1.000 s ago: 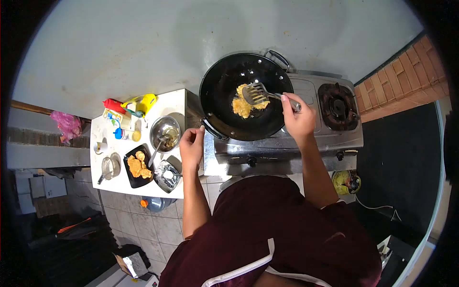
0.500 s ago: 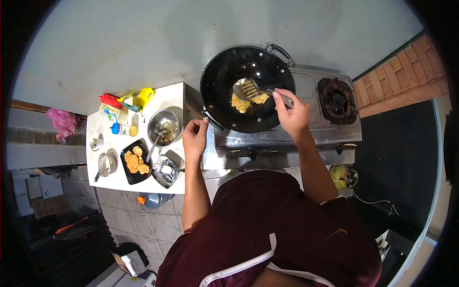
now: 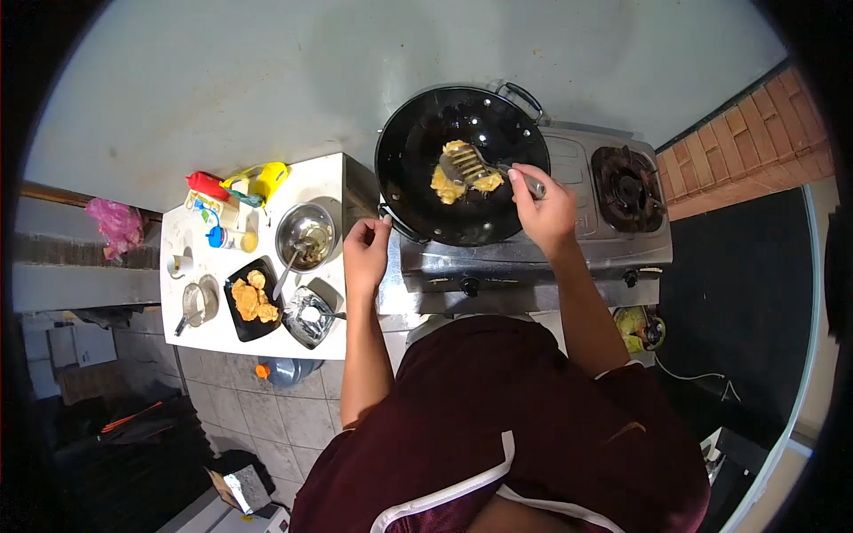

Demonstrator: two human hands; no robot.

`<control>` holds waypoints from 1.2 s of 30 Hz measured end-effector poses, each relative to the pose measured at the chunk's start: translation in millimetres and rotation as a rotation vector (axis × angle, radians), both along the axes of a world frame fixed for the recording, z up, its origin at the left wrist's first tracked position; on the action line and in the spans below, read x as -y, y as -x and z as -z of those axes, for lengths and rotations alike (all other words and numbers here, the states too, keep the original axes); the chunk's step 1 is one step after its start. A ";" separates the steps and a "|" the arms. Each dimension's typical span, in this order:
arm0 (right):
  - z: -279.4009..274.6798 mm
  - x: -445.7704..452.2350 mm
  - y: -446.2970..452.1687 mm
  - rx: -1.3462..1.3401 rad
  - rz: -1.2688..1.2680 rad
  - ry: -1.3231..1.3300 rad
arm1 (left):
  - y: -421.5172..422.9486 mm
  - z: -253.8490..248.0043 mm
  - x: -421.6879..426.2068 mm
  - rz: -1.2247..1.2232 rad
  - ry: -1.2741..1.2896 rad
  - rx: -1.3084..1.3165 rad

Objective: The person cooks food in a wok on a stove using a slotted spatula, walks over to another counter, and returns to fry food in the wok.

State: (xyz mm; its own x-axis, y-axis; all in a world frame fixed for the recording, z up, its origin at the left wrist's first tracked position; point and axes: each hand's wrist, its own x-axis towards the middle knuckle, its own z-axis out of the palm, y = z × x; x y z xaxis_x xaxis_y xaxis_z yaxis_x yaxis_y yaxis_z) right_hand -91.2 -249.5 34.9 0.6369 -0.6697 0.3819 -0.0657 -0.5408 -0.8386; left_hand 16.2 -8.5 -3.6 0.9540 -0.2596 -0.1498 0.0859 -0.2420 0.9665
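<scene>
A black wok point(image 3: 413, 200) sits on the left part of the gas stove. My left hand point(image 3: 364, 255) is closed, its thumb and fingers pinching the wok's near-left handle. In my right hand point(image 3: 546, 213) is the handle of a slotted spatula point(image 3: 464, 165), gripped from the right side. The spatula's slotted head lies over golden battered pieces point(image 3: 449, 190) in the middle of the wok and partly hides them. Dark, shiny oil shows around the food.
To the left, a white table point(image 3: 187, 334) bears a black plate point(image 3: 253, 331) of fried pieces, a steel bowl point(image 3: 305, 211) with a spoon, a glass dish point(image 3: 308, 317), and several bottles and packets. A second burner point(image 3: 628, 188) is at right. A water jug point(image 3: 286, 372) stands below the table.
The spatula head has shifted slightly right, and a golden piece now shows beyond its far edge. The wok and my left hand have moved a little to the right.
</scene>
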 end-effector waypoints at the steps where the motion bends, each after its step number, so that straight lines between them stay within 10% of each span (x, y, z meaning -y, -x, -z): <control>1: -6.0 -0.4 2.2 -0.059 -0.004 -0.035 | -0.4 1.5 0.1 0.001 -0.004 0.006; 36: -3.1 29.5 -30.1 0.043 0.022 0.026 | 1.3 2.3 0.3 -0.014 -0.045 0.020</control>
